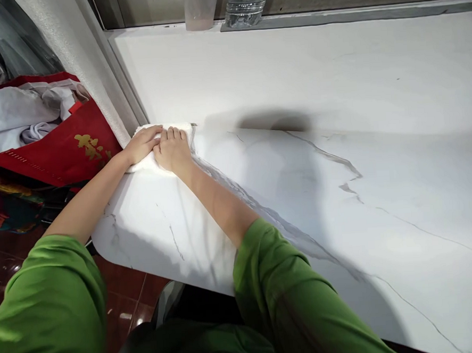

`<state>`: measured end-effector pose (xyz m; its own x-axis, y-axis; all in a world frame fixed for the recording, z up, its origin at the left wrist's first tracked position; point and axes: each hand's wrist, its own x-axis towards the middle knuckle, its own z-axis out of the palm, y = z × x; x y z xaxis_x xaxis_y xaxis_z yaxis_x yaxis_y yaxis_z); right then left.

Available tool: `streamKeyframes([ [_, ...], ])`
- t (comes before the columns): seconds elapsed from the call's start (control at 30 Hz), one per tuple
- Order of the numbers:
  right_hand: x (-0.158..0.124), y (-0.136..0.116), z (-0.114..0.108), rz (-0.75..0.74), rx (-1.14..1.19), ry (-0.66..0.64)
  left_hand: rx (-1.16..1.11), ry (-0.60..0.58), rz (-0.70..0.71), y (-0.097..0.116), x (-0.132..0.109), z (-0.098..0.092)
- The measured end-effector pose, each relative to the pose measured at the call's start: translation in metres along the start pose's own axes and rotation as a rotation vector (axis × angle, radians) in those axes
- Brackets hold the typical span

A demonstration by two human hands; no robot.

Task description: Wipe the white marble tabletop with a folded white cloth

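Observation:
A folded white cloth (183,130) lies on the white marble-patterned table (142,209), at its far left corner against the wall panel. My left hand (143,145) grips the cloth from the left, its fingers together and pointing right. Close beside it, touching it, my right hand (174,151) presses down on the cloth with its fingers closed and bent over it. The cloth's underside and my fingertips' undersides are hidden.
A red bag (85,130) with white cloths inside stands left of the table, beside a pale curtain (80,53). On the ledge at the back are a translucent cup (199,8) and a water bottle (245,8) with a green label. Dark red floor tiles (122,279) show below.

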<state>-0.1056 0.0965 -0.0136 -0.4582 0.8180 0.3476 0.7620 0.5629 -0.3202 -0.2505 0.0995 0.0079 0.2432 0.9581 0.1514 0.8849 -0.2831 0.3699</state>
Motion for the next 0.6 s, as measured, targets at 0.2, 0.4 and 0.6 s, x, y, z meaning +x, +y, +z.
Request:
streamKeyframes([
  [0.2,-0.062,-0.039,-0.028,-0.088,-0.031,-0.131,0.100,0.005,-0.092,0.032,-0.086,-0.005],
  [0.4,-0.139,-0.075,-0.055,-0.154,-0.015,-0.187,0.137,-0.005,-0.097,0.072,-0.173,-0.005],
  [0.6,-0.180,-0.078,-0.077,-0.192,-0.034,-0.235,0.128,-0.035,-0.078,0.106,-0.207,0.001],
])
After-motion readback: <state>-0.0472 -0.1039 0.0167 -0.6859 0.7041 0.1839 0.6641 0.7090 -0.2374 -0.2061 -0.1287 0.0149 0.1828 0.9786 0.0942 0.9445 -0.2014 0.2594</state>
